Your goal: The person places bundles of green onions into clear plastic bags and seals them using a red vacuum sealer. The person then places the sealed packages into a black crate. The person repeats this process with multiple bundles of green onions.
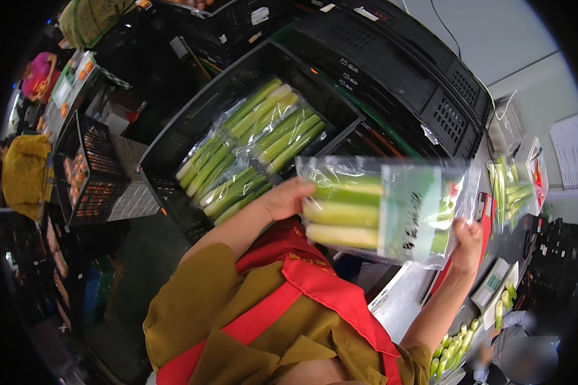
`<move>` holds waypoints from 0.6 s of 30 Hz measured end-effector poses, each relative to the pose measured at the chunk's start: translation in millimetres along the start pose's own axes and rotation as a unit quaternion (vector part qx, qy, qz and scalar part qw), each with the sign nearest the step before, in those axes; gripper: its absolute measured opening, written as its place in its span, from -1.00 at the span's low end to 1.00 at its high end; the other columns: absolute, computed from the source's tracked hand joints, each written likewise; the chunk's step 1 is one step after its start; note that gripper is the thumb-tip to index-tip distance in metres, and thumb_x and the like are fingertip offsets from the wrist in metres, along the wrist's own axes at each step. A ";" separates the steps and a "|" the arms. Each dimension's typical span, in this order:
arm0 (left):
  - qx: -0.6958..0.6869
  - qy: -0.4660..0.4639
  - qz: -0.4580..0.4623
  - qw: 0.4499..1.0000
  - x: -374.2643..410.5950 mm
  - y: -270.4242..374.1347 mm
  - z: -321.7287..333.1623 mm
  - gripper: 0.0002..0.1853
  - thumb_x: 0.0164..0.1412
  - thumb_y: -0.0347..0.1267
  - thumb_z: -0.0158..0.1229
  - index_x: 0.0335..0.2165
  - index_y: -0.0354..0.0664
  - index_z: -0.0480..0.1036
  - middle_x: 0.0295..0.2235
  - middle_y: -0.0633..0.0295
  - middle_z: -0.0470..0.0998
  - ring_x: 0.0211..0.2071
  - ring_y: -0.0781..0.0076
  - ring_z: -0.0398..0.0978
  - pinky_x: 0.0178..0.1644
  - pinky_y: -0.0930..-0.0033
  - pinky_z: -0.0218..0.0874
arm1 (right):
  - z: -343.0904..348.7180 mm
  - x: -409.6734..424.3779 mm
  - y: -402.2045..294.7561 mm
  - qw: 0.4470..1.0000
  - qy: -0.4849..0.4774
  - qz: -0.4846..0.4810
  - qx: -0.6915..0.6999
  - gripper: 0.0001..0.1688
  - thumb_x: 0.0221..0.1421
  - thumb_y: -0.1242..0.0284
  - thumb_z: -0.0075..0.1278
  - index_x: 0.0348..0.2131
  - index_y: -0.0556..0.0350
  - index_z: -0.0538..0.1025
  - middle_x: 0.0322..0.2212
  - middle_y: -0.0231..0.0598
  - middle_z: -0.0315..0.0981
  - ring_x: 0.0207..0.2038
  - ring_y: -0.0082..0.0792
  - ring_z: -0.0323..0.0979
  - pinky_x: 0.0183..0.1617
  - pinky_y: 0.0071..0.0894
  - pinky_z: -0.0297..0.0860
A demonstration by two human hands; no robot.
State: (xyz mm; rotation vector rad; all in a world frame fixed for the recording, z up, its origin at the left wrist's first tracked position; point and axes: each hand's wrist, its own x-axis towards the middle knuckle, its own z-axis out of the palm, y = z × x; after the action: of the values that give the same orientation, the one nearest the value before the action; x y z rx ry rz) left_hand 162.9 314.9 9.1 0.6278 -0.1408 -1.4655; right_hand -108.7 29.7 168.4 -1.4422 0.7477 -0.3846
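A clear plastic bag of thick green-and-white vegetable stalks (344, 209) is held up flat in front of my chest, slightly blurred. At its left edge my left hand (289, 196) pinches the plastic, while my right hand (467, 243) grips the lower right corner. The bag has a pale printed panel with writing on it. Beyond my left forearm, a black plastic crate (183, 113) holds several similar bagged stalks (274, 130), laid in two rows.
Black crates (366, 62) stand behind the stalk crate. At right, a weighing scale (490, 284) and loose stalks (455, 346) lie along a counter, near a co-worker (510, 332). Another crate (94, 168) holds orange produce at left. Further people (38, 79) are at far left.
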 end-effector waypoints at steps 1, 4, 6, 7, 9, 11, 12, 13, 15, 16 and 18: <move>-0.015 0.000 0.040 0.999 -8.5 14.4 0.2 -0.41 0.09 -0.17 0.11 0.06 -0.13 0.21 -0.02 0.18 0.38 -0.02 0.34 0.35 0.06 0.20 0.18 | 18.8 10.7 -20.9 1.000 -0.030 -0.005 -0.007 -0.75 0.00 0.33 0.06 -0.41 0.18 0.53 -0.53 -0.50 0.43 -0.47 -0.66 0.34 -0.33 -0.63 0.25; -0.062 0.063 0.118 0.989 -25.0 38.5 -42.1 -0.35 0.14 -0.10 0.02 0.14 -0.02 0.07 0.00 0.16 0.34 0.03 0.30 0.29 0.09 0.13 0.12 | 132.0 49.4 -96.0 0.981 -0.112 -0.113 -0.110 -0.70 0.04 0.36 0.02 -0.37 0.29 0.55 -0.56 -0.48 0.40 -0.49 -0.65 0.29 -0.35 -0.62 0.23; -0.008 0.235 0.175 0.956 -35.9 56.2 -53.5 -0.33 0.19 -0.06 -0.06 0.19 0.06 -0.06 0.05 0.12 0.27 0.09 0.21 0.21 0.08 0.08 0.11 | 189.5 82.3 -126.6 0.950 -0.180 -0.181 -0.178 -0.70 0.08 0.34 -0.02 -0.36 0.25 0.56 -0.56 -0.43 0.43 -0.49 -0.63 0.31 -0.39 -0.61 0.26; -0.004 0.235 0.208 0.949 -45.0 63.7 -53.9 -0.33 0.21 -0.05 -0.10 0.20 0.05 -0.10 0.05 0.09 0.25 0.10 0.16 0.18 0.07 0.08 0.10 | 206.6 95.5 -135.2 0.942 -0.199 -0.174 -0.206 -0.70 0.09 0.34 -0.03 -0.35 0.23 0.56 -0.56 -0.41 0.46 -0.48 -0.63 0.34 -0.39 -0.60 0.28; 0.015 0.256 0.233 0.938 -62.3 70.9 -70.8 -0.37 0.23 -0.06 -0.12 0.18 0.04 -0.07 0.05 0.08 0.26 0.09 0.15 0.20 0.07 0.06 0.10 | 237.7 110.5 -142.1 0.921 -0.201 -0.234 -0.238 -0.70 0.06 0.33 -0.01 -0.33 0.22 0.55 -0.60 -0.35 0.47 -0.50 -0.62 0.35 -0.40 -0.55 0.31; 0.047 0.292 0.209 0.932 -82.0 72.9 -94.6 -0.35 0.22 -0.03 -0.11 0.18 0.04 -0.05 0.09 0.06 0.20 0.11 0.14 0.18 0.09 0.03 0.08 | 263.0 115.3 -133.6 0.907 -0.202 -0.250 -0.273 -0.71 0.03 0.35 -0.02 -0.33 0.20 0.55 -0.60 -0.18 0.49 -0.52 -0.45 0.43 -0.37 -0.45 0.33; 0.062 0.312 0.197 0.927 -90.3 68.9 -105.6 -0.35 0.21 -0.02 -0.11 0.18 0.04 -0.04 0.11 0.05 0.18 0.11 0.13 0.17 0.11 0.02 0.07 | 274.8 120.3 -120.4 0.864 -0.191 -0.332 -0.327 -0.73 0.03 0.33 -0.05 -0.40 0.15 0.56 -0.58 -0.05 0.47 -0.50 -0.20 0.47 -0.35 -0.33 0.36; 0.077 0.356 0.178 0.914 -94.1 65.1 -113.8 -0.34 0.21 -0.02 -0.10 0.18 0.03 -0.04 0.11 0.05 0.19 0.10 0.13 0.18 0.09 0.03 0.07 | 288.2 118.4 -111.6 0.831 -0.171 -0.326 -0.417 -0.72 0.05 0.30 -0.09 -0.45 0.10 0.55 -0.54 -0.03 0.48 -0.43 -0.06 0.47 -0.30 -0.22 0.38; 0.112 0.438 0.137 0.881 -95.5 58.6 -127.4 -0.32 0.19 -0.01 -0.09 0.18 0.00 -0.04 0.10 0.05 0.20 0.09 0.14 0.21 0.07 0.05 0.09 | 308.4 121.6 -63.5 0.779 -0.212 -0.286 -0.516 -0.67 0.07 0.24 -0.12 -0.43 0.09 0.54 -0.55 -0.01 0.47 -0.42 -0.04 0.47 -0.25 -0.08 0.39; 0.114 0.478 0.125 0.862 -92.8 56.6 -133.8 -0.31 0.19 -0.01 -0.08 0.18 -0.01 -0.03 0.09 0.04 0.21 0.09 0.14 0.21 0.06 0.06 0.09 | 316.8 112.1 -39.4 0.779 -0.278 -0.236 -0.510 -0.68 0.09 0.25 -0.14 -0.30 0.06 0.50 -0.48 -0.01 0.47 -0.38 -0.01 0.45 -0.29 -0.14 0.39; 0.118 0.553 0.101 0.819 -80.9 50.8 -149.1 -0.29 0.17 -0.02 -0.05 0.18 -0.05 -0.03 0.08 0.03 0.23 0.08 0.14 0.21 0.04 0.08 0.09 | 318.9 82.2 9.7 0.779 -0.405 -0.157 -0.452 -0.58 0.06 0.25 -0.08 -0.13 0.09 0.45 -0.31 0.07 0.46 -0.23 0.00 0.43 -0.10 -0.15 0.34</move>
State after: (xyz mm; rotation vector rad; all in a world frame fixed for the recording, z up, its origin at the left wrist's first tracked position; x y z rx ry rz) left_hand 265.4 436.9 -68.3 1.5268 0.5187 -0.6945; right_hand 160.6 215.1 127.5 -2.4026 -0.0952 0.4455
